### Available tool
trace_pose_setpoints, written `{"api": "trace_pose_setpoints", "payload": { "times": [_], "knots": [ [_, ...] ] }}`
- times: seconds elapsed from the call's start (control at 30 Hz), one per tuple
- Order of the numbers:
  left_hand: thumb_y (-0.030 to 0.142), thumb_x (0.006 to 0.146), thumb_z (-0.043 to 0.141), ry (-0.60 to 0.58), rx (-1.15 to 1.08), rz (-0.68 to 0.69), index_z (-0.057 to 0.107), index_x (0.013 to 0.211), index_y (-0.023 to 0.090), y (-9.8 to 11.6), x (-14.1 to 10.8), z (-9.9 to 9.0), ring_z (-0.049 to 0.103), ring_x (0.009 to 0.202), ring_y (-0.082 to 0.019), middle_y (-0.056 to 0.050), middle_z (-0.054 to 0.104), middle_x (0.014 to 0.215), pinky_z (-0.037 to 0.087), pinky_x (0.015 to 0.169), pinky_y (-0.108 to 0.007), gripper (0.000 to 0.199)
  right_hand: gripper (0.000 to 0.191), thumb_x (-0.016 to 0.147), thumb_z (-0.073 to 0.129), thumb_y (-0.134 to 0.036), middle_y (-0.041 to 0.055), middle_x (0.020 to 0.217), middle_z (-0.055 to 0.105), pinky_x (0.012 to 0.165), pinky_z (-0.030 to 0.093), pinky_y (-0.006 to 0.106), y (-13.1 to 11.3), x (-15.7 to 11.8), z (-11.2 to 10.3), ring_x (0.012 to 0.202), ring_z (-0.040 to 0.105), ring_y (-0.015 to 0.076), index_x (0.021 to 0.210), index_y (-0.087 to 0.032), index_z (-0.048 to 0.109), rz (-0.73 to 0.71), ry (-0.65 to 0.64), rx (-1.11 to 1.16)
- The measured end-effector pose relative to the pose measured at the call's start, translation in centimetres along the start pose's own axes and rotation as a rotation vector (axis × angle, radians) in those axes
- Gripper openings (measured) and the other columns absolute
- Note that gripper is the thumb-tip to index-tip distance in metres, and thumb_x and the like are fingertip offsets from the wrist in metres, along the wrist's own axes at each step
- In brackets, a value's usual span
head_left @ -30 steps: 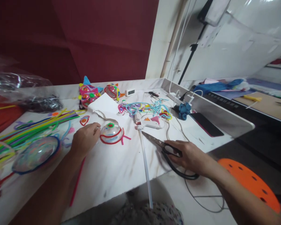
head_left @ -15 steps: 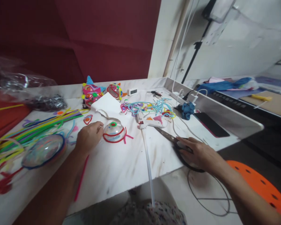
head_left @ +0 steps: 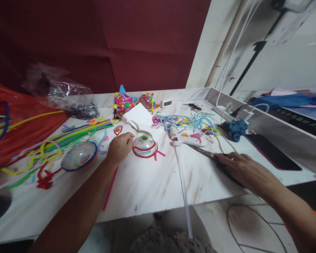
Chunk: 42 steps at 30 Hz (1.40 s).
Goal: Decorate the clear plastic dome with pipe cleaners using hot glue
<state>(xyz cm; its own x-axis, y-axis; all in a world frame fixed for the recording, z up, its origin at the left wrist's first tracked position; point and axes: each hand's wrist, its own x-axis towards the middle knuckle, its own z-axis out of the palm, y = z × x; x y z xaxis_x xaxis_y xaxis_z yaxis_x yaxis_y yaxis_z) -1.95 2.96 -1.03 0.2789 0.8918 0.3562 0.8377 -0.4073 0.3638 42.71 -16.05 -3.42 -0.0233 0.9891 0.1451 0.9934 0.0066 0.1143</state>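
Observation:
My left hand (head_left: 120, 147) is closed in a pinch at the left side of a clear plastic dome (head_left: 147, 143); whatever lies between the fingertips is too small to make out. Red pipe cleaner rings the dome, and a green and red spot sits on top. On the right, my right hand (head_left: 238, 165) has its fingers over the dark handles of a pair of scissors (head_left: 204, 152), whose blades lie along the table toward the white glue gun (head_left: 183, 140). A long glue stick (head_left: 183, 189) sticks out of the gun toward me.
Colourful pipe cleaners (head_left: 81, 131) and a second clear dome (head_left: 80, 156) with a blue rim lie at left. White paper (head_left: 138, 116), decorated balls (head_left: 123, 105) and a curly pipe-cleaner pile (head_left: 186, 121) are behind. A phone (head_left: 272, 151) lies by the right wall.
The camera view has swung left, so the table appears shifted to the right. My right hand has flattened over the scissors handles. My left hand stays beside the dome.

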Motion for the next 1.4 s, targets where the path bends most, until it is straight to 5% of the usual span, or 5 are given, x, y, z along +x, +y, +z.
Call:
{"api": "trace_pose_setpoints", "payload": {
  "times": [0.17,0.3,0.6,1.0,1.4],
  "knots": [
    [0.03,0.095,0.052,0.004,-0.078,0.004,0.084,0.109,0.023,0.2,0.1,-0.1,0.082,0.088,-0.026,-0.008,0.086,0.095,0.062,0.087,-0.034,0.036,0.042,0.104,0.054,-0.015,0.0231,0.123,0.082,0.099,0.066,0.057,-2.4,0.7,-2.8,0.107,0.079,0.0403,0.133,-0.02,0.085,-0.049,0.022,0.032],
    [0.033,0.099,0.049,0.028,-0.166,-0.009,0.082,0.113,0.02,0.6,0.2,-0.3,0.082,0.097,-0.025,-0.009,0.086,0.104,0.062,0.095,-0.034,0.038,0.036,0.11,0.049,-0.02,0.0178,0.114,0.084,0.089,0.066,0.039,-8.0,2.8,-6.2,0.1,0.081,0.0297,0.117,-0.018,0.085,-0.198,0.174,0.378],
    [0.039,0.098,0.053,0.012,-0.306,0.018,0.077,0.119,0.018,0.5,0.5,-0.2,0.079,0.108,-0.026,-0.014,0.084,0.12,0.062,0.099,-0.036,0.038,0.028,0.104,0.056,-0.005,0.0094,0.105,0.087,0.078,0.047,0.02,-17.8,10.1,-7.2,0.094,0.08,0.0178,0.104,-0.014,0.082,-0.284,-0.075,0.347],
    [0.056,0.087,0.071,-0.125,-0.4,0.104,0.072,0.137,0.02,-0.2,0.2,0.5,0.077,0.125,-0.032,-0.014,0.078,0.139,0.065,0.1,-0.04,0.062,0.018,0.099,0.068,-0.013,0.0183,0.11,0.088,0.076,0.05,0.027,-20.1,13.3,-6.6,0.105,0.083,0.0292,0.104,-0.012,0.086,-0.131,-0.341,0.341],
    [0.053,0.086,0.077,-0.188,-0.334,0.131,0.071,0.144,0.021,-0.7,0.2,1.0,0.077,0.13,-0.034,-0.015,0.079,0.146,0.065,0.101,-0.043,0.067,0.026,0.085,0.074,-0.001,-0.0064,0.062,0.064,0.063,0.042,0.022,-19.1,14.4,-6.2,0.059,0.055,0.0103,0.067,-0.018,0.068,-0.019,-0.243,1.045]
  ]
}}
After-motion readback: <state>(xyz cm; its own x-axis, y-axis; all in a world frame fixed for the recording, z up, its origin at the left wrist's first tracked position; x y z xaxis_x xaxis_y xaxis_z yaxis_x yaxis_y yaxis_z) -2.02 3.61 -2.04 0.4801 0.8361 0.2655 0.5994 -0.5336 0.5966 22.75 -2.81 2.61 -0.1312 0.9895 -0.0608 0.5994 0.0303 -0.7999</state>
